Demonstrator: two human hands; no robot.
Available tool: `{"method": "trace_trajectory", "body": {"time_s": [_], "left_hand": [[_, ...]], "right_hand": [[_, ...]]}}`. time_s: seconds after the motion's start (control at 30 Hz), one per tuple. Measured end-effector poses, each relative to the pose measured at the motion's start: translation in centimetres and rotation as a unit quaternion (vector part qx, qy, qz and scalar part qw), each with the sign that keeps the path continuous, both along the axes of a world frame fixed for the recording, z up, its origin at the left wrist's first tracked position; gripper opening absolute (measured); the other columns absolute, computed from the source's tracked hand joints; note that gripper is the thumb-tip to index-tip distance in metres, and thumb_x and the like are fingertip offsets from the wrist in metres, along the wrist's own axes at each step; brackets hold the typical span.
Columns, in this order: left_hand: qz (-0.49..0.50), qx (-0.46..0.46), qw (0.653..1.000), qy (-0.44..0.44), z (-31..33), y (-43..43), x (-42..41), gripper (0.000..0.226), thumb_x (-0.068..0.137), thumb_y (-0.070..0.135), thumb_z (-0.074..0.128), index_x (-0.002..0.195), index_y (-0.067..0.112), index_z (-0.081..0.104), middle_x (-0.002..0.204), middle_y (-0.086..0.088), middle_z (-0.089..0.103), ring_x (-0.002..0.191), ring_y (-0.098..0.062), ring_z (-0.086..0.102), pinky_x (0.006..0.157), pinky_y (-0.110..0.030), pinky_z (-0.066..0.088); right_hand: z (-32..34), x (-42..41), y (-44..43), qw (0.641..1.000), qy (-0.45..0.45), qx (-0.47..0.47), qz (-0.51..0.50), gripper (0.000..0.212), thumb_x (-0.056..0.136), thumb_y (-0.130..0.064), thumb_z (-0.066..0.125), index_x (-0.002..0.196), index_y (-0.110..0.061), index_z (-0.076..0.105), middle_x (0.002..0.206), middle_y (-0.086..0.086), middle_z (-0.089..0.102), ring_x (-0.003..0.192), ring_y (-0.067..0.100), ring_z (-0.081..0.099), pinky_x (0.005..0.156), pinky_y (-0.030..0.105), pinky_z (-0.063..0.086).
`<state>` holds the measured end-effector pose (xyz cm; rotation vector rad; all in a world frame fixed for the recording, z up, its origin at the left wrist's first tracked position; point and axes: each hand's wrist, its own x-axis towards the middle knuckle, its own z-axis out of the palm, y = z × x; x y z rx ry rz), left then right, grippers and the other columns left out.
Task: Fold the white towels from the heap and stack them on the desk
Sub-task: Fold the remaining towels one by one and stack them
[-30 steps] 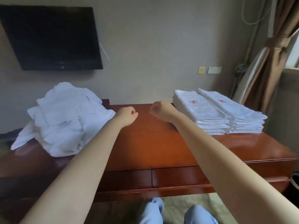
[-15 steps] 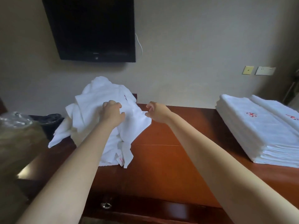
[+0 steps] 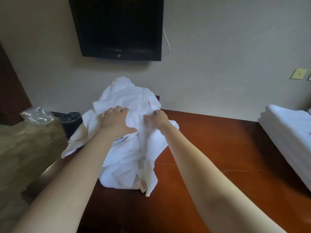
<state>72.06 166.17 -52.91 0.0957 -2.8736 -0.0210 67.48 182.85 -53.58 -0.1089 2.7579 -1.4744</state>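
The fingers of my left hand lie spread flat on the crumpled heap of white terry towels at the left end of the red-brown polished wooden desk; my right hand seems to pinch a fold. A second ago both fists hung in mid-air, so a fresh pickup has begun; the stack of folded white towels waits far right

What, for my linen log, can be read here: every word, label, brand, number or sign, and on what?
Nothing reads clearly.
Dark-printed label on the heap of towels: too blurred.
Red-printed tag at the heap's near edge: too blurred.
Red mark near the heap's top: partly hidden, unreadable.
Logo on the television, lower frame: too small.
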Motion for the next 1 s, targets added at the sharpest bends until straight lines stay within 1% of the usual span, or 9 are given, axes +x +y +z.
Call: {"method": "trace_trajectory", "body": {"time_s": [0.1, 0.2, 0.33, 0.43, 0.53, 0.67, 0.83, 0.9, 1.0], "left_hand": [[-0.005, 0.022, 1.000, -0.016, -0.1, 0.2, 0.6, 0.106, 0.065, 0.072, 0.064, 0.148, 0.031, 0.013, 0.154, 0.003, 0.015, 0.140, -0.022, 0.017, 0.108, -0.045, 0.022], [-0.007, 0.040, 0.999, -0.002, 0.4, 1.0, 1.7, 0.110, 0.070, 0.067, 0.065, 0.151, 0.031, 0.001, 0.159, 0.002, -0.004, 0.146, -0.018, -0.001, 0.115, -0.051, 0.010], [-0.066, 0.056, 0.993, 0.078, 2.1, 3.5, 3.2, 0.057, 0.083, 0.042, 0.063, 0.133, 0.021, 0.046, 0.140, -0.001, 0.039, 0.131, -0.022, 0.033, 0.104, -0.040, 0.027], [-0.127, 0.077, 0.981, 0.122, 2.7, 7.3, 4.6, 0.033, 0.088, 0.028, 0.059, 0.117, 0.011, 0.059, 0.127, -0.003, 0.050, 0.122, -0.024, 0.041, 0.094, -0.034, 0.033], [-0.205, 0.130, 0.961, 0.133, 2.6, 12.3, 6.2, 0.022, 0.090, 0.019, 0.056, 0.099, 0.000, 0.062, 0.110, -0.010, 0.058, 0.109, -0.029, 0.049, 0.086, -0.033, 0.036], [-0.248, 0.217, 0.943, 0.047, 1.7, 19.6, 8.8, 0.031, 0.090, 0.026, 0.057, 0.065, 0.015, 0.041, 0.068, 0.004, 0.043, 0.073, -0.025, 0.048, 0.062, -0.034, 0.033], [-0.281, 0.238, 0.927, -0.073, -0.8, 27.1, 11.4, 0.041, 0.092, 0.038, 0.057, 0.063, 0.021, 0.033, 0.061, 0.008, 0.038, 0.057, -0.011, 0.037, 0.052, -0.024, 0.026], [-0.290, 0.238, 0.919, -0.118, -1.7, 29.7, 12.5, 0.040, 0.093, 0.038, 0.056, 0.066, 0.017, 0.035, 0.063, 0.006, 0.038, 0.060, -0.012, 0.037, 0.052, -0.023, 0.025], [-0.309, 0.220, 0.908, -0.179, -3.2, 32.9, 14.0, 0.038, 0.092, 0.040, 0.057, 0.068, 0.020, 0.037, 0.061, 0.005, 0.036, 0.059, -0.012, 0.036, 0.052, -0.022, 0.025]], "right_hand": [[0.8, 1.1, -0.2, 0.993, 0.097, -0.065, -0.017, 0.031, 0.091, -0.031, 0.059, 0.072, -0.010, 0.047, 0.068, 0.000, 0.050, 0.061, 0.016, 0.046, 0.054, 0.027, 0.036], [2.3, 3.1, 1.5, 0.965, 0.137, -0.223, -0.028, 0.028, 0.090, -0.026, 0.062, 0.097, 0.001, 0.057, 0.091, 0.012, 0.061, 0.081, 0.025, 0.057, 0.072, 0.035, 0.047], [4.1, 6.0, 6.3, 0.934, 0.159, -0.317, -0.050, 0.028, 0.090, -0.026, 0.061, 0.098, 0.000, 0.053, 0.087, 0.005, 0.055, 0.079, 0.017, 0.052, 0.073, 0.035, 0.045], [5.0, 8.6, 10.5, 0.923, 0.176, -0.337, -0.055, 0.038, 0.090, -0.029, 0.060, 0.100, 0.005, 0.047, 0.087, 0.004, 0.048, 0.079, 0.016, 0.047, 0.071, 0.033, 0.041], [5.5, 11.1, 15.2, 0.925, 0.198, -0.313, -0.089, 0.031, 0.093, -0.030, 0.056, 0.095, 0.000, 0.048, 0.088, 0.003, 0.043, 0.080, 0.015, 0.044, 0.071, 0.032, 0.040], [4.8, 13.8, 22.2, 0.928, 0.212, -0.266, -0.153, 0.020, 0.094, -0.030, 0.053, 0.087, -0.016, 0.040, 0.085, 0.003, 0.035, 0.077, 0.014, 0.035, 0.067, 0.028, 0.034], [2.0, 17.0, 29.3, 0.926, 0.219, -0.200, -0.236, 0.027, 0.089, -0.033, 0.056, 0.077, -0.023, 0.034, 0.073, -0.010, 0.036, 0.062, 0.005, 0.037, 0.061, 0.022, 0.033], [0.8, 18.2, 31.7, 0.930, 0.226, -0.144, -0.250, 0.021, 0.090, -0.035, 0.059, 0.091, -0.024, 0.040, 0.079, -0.017, 0.044, 0.069, 0.000, 0.046, 0.063, 0.018, 0.035], [-1.0, 19.7, 35.1, 0.942, 0.210, -0.007, -0.262, 0.030, 0.092, -0.035, 0.056, 0.109, -0.015, 0.042, 0.086, -0.008, 0.053, 0.080, 0.015, 0.050, 0.068, 0.027, 0.035]]}}
